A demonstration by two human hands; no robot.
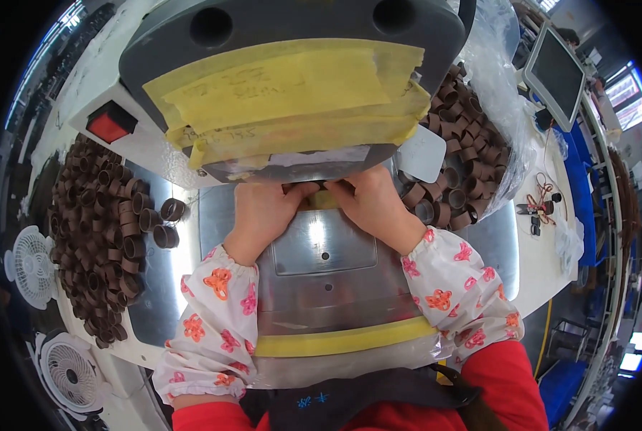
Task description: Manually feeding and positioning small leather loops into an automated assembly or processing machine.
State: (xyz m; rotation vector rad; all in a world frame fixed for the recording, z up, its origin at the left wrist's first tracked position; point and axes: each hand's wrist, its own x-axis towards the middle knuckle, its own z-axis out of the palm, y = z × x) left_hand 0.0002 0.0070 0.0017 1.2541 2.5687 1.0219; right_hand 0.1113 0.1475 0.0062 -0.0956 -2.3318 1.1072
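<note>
My left hand (262,215) and my right hand (380,207) meet under the front of a dark grey machine head (321,171). Thumbs and fingers are pinched close together around a small dark piece, mostly hidden by the fingers and the overhanging head, so its kind does not show. Below the hands lies the machine's metal work plate (324,248), with small holes in it. Yellow tape (292,79) with handwriting covers the face of the head.
Brown short tube rings (95,230) are heaped on the left, with two loose rings near the machine. More brown rings (472,136) lie at right beside clear plastic sheeting (497,79). Small tools (540,208), white fans (73,373), a red switch (110,125) and a monitor (554,72) stand around.
</note>
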